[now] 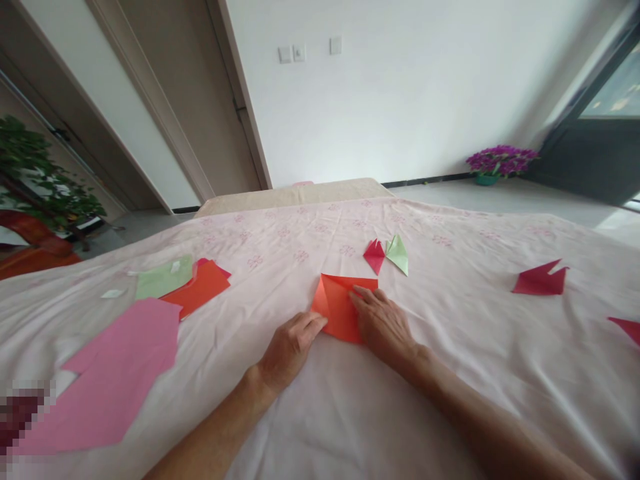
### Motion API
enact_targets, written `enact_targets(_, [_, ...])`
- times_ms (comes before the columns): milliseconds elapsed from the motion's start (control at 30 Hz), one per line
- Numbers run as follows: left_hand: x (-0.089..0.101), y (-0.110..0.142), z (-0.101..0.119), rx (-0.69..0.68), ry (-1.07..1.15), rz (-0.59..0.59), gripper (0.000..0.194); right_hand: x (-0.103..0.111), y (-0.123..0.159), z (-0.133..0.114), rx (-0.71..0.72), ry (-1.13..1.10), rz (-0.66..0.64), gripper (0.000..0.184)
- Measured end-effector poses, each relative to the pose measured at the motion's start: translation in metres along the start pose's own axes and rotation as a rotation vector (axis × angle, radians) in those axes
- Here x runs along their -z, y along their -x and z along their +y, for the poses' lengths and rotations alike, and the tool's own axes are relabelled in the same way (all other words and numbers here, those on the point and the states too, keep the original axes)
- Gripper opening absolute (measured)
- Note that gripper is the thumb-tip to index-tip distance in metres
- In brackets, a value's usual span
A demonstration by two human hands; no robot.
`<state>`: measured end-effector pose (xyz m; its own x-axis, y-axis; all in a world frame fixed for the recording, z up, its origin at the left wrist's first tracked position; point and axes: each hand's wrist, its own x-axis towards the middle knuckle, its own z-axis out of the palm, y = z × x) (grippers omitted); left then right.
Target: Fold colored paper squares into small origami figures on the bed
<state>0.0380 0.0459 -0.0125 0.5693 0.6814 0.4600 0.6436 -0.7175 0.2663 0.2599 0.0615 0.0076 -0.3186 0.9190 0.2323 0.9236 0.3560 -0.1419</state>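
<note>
A sheet of orange paper (345, 313) lies in front of me on the cloth, with a fold along its left side and a darker orange strip at its top edge. My left hand (295, 337) has its thumb and fingers closed at the paper's lower left edge. Across the right part of the sheet lies my right hand (383, 320), its fingers stretched out and pressing the paper down. Just beyond the sheet are a small folded red paper piece (375, 256) and a light green folded piece (398, 254), side by side.
Pink paper (115, 373), orange sheets (203, 290) and a light green sheet (165, 275) lie to the left on the flowered tablecloth (280, 260). A dark red folded paper piece (540, 280) is at the right, with another red piece (627, 328) at the frame's edge.
</note>
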Motion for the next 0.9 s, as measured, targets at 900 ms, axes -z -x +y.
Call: enact_targets(900, [0.017, 0.023, -0.028, 0.374, 0.431, 0.13, 0.024, 0.002, 0.021, 0.019, 0.407, -0.21, 0.065, 0.029])
